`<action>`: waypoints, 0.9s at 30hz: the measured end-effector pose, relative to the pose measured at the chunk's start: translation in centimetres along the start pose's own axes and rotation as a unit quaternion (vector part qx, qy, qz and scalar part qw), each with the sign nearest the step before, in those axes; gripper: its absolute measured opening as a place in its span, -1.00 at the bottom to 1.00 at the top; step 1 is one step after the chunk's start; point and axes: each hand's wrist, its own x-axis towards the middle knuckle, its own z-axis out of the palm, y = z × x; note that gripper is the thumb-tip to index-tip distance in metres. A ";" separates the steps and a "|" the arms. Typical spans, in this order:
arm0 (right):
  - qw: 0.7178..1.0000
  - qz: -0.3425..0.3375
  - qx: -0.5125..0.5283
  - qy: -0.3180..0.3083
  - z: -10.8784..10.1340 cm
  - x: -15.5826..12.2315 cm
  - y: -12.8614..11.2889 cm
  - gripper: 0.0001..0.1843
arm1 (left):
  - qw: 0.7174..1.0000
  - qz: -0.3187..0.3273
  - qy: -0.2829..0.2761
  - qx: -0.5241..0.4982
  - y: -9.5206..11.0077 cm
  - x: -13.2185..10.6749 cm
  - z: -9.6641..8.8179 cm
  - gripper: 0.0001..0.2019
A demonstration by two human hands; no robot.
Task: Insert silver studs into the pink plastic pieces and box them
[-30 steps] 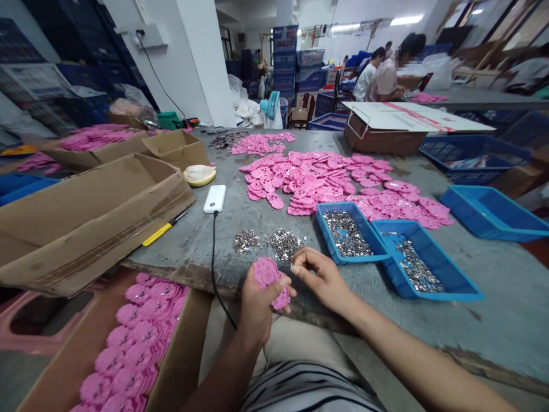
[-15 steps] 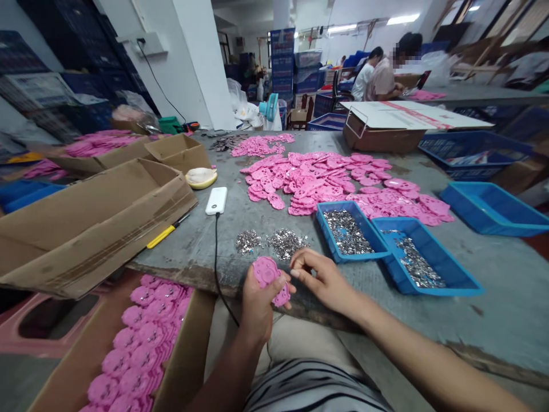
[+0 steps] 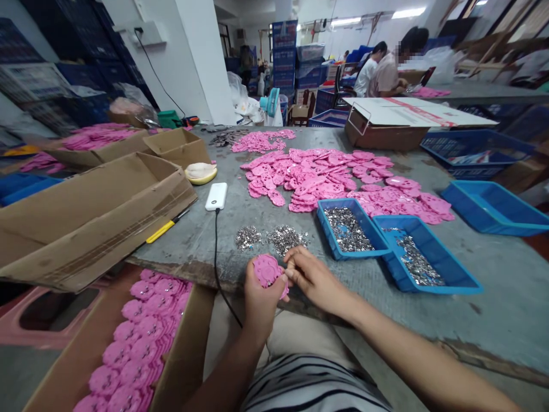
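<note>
Cardboard box (image 3: 189, 337) of flat pink plastic pieces (image 3: 141, 346); white square pillar (image 3: 193, 63); worn grey tabletop (image 3: 193, 246). Left hand (image 3: 259, 303) clamped on scalloped pink plastic disc (image 3: 266, 268) near tabletop's front edge. Tall blue crate stack (image 3: 284, 57) behind, lettering unreadable. Right hand (image 3: 317, 280) curled at disc's edge; cannot tell whether pinching anything. Blue plastic trays (image 3: 450, 263), silvery metal bits (image 3: 349, 229) inside.

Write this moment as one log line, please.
left hand: holds pink piece | right hand: beside it, contents unclear | table: loose metal parts

Left hand (image 3: 261, 300) is gripping one pink piece (image 3: 266, 269), right hand (image 3: 316, 283) is hovering at its edge, two silvery heaps (image 3: 285, 240) are lying beyond.
</note>
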 end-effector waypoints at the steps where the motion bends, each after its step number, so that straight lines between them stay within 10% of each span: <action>1: 1.000 0.003 0.009 0.008 0.2 0.0 0.1 -0.77 | 1.000 0.002 0.008 0.009 0.1 0.0 0.1 -0.47; 14: 0.990 0.050 0.081 0.100 1.6 -0.2 0.9 -0.79 | 0.997 0.031 0.070 0.029 0.9 -0.3 0.9 -0.57; 22: 0.995 0.022 0.084 0.054 -0.6 0.6 0.4 -0.80 | 0.969 -0.108 -0.159 -0.152 2.9 -0.4 -0.1 -0.48; 27: 0.998 -0.046 0.001 -0.032 -2.1 1.2 -0.1 -0.85 | 0.958 -0.164 -0.180 -0.154 4.2 -0.1 -0.4 -0.53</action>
